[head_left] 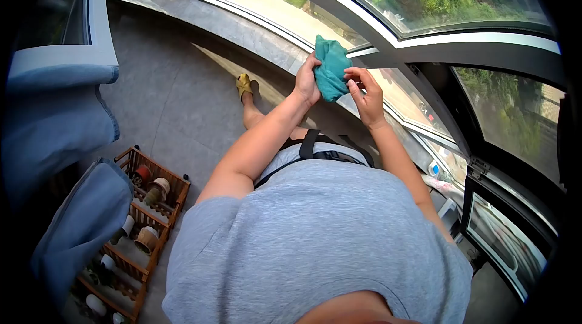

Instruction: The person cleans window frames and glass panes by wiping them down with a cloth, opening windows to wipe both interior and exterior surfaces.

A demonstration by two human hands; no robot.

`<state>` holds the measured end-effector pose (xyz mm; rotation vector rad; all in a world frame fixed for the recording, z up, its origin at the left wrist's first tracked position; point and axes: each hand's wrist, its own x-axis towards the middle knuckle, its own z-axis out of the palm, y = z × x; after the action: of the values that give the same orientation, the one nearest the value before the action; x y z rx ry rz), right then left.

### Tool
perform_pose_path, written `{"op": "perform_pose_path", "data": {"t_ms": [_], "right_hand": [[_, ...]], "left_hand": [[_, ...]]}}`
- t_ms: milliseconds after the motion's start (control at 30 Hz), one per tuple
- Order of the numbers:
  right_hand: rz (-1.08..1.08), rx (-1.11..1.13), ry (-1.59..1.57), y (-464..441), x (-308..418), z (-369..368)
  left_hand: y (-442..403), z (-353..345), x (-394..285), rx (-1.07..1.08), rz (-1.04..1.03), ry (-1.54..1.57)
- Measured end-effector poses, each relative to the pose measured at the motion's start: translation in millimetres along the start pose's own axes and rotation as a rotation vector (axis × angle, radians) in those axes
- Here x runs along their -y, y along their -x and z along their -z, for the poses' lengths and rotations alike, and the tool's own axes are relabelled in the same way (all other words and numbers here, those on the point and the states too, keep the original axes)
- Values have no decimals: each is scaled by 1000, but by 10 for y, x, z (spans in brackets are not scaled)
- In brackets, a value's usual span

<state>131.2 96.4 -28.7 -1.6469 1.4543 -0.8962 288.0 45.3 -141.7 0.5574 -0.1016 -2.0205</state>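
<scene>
A teal cloth, folded into a crumpled bundle, is held out in front of me by the window frame. My left hand is closed around its left edge, with the thumb on top. At the cloth's right edge is my right hand, its fingers loosely curled and apart. Those fingertips overlap the cloth's edge, but I cannot tell whether they press on it.
Window frames curve along the front and right, with an open black-framed sash at right. A wooden rack with several pots stands at lower left. Blue fabric hangs on the left, below a white-framed window panel.
</scene>
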Motion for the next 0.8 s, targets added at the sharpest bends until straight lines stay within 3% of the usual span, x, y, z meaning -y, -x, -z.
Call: {"op": "perform_pose_path", "data": {"t_ms": [133, 300, 367, 433, 500, 567, 633, 667, 800], "right_hand": [[-68, -6, -141, -123, -144, -204], [-232, 39, -281, -237, 132, -434], [-142, 197, 56, -330, 115, -410], [0, -7, 226, -447, 157, -357], [9, -76, 197, -591, 324, -174], [90, -209, 159, -710, 417, -87], [234, -249, 288, -833, 525, -1], [297, -264, 333, -920, 575, 14], [462, -143, 340, -1341, 735, -64]], "left_hand": [[60, 40, -505, 132, 91, 274], [-7, -148, -576, 47, 74, 287], [-135, -118, -482, 43, 68, 267], [-287, -74, -358, -127, -76, 174], [-358, -355, -382, -210, -127, 199], [-523, -602, -302, -193, -162, 263], [-840, -766, -134, -36, -188, 523], [-982, -846, -33, -81, -213, 536], [-954, -1068, -198, -244, -323, 504]]}}
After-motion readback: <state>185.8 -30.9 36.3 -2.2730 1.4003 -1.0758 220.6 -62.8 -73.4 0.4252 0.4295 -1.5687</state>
